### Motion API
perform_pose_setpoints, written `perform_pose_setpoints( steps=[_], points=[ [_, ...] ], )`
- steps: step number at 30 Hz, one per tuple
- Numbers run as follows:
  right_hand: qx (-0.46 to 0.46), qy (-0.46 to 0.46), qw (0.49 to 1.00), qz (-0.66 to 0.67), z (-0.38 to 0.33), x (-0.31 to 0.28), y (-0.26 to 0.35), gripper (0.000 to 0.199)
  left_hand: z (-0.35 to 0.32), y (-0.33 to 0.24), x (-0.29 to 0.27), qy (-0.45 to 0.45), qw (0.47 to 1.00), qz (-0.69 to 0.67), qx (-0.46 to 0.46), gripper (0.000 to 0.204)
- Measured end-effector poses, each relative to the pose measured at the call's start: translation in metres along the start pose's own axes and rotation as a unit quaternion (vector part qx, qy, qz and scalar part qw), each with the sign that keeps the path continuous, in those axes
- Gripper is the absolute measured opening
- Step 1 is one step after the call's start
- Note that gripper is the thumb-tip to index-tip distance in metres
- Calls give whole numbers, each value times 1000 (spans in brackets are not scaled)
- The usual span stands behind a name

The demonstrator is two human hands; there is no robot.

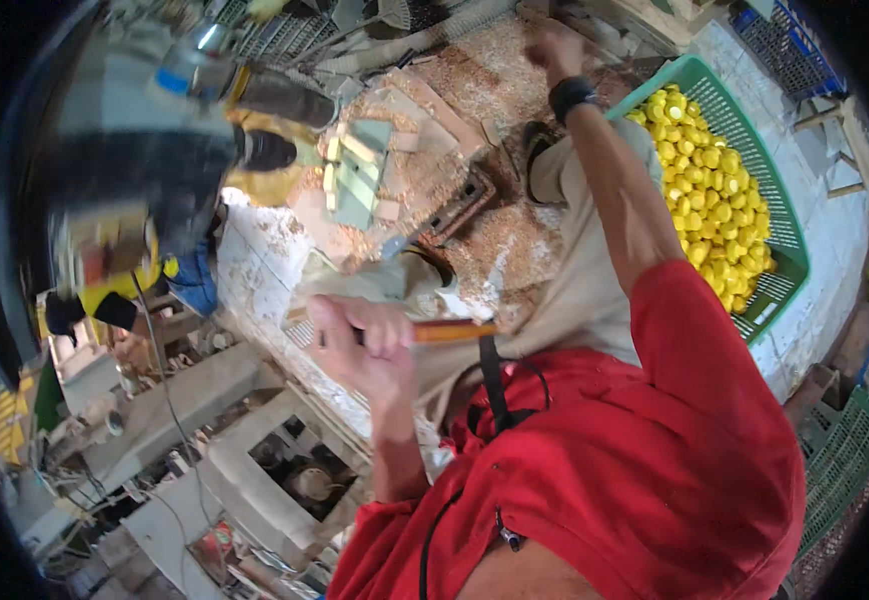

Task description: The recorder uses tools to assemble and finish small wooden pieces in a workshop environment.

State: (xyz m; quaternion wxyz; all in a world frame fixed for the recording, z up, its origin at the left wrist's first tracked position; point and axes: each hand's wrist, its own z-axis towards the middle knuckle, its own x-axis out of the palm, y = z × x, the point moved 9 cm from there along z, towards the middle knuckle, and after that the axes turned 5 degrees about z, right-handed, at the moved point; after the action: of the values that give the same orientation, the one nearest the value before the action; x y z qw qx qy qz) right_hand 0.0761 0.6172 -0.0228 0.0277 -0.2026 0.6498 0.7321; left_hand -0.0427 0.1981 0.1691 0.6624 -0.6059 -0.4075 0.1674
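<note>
My left hand (364,340) is closed around one end of an orange and dark stick-shaped tool (454,331), held level above my lap; its exact kind does not show. The tool's free end points right, near a black strap (492,375) on my front. My right arm stretches far forward, with a dark band on the wrist. Motion smears my right hand (556,52), low over the chip-strewn floor, so its fingers and anything in them are unclear. Between my feet and the far side lies a wooden board (424,190) bearing a grey-green plate (364,160) and pale yellow blocks (359,150).
To my right stands a green plastic basket (792,225) heaped with small round yellow pieces (709,200). A blue crate (789,55) is behind it. A grey metal frame (254,470) and cables fill the lower left. Another person's dark shoe (269,150) is near the board.
</note>
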Motion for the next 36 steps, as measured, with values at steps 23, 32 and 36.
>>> perform_pose_setpoints(
  steps=[23, 32, 36],
  points=[
    [50, 179, 919, -346, -161, 224, -346, 24, 62, 141, -56, -218, 935, 74, -269, 45],
    [-3, -70, 917, 392, -73, 59, -17, 42, 80, 131, -47, -120, 944, -134, -278, 47],
    [-34, 320, 944, 79, -168, 47, 144, 62, 82, 134, -43, 57, 834, -446, -319, 49]
  ],
)
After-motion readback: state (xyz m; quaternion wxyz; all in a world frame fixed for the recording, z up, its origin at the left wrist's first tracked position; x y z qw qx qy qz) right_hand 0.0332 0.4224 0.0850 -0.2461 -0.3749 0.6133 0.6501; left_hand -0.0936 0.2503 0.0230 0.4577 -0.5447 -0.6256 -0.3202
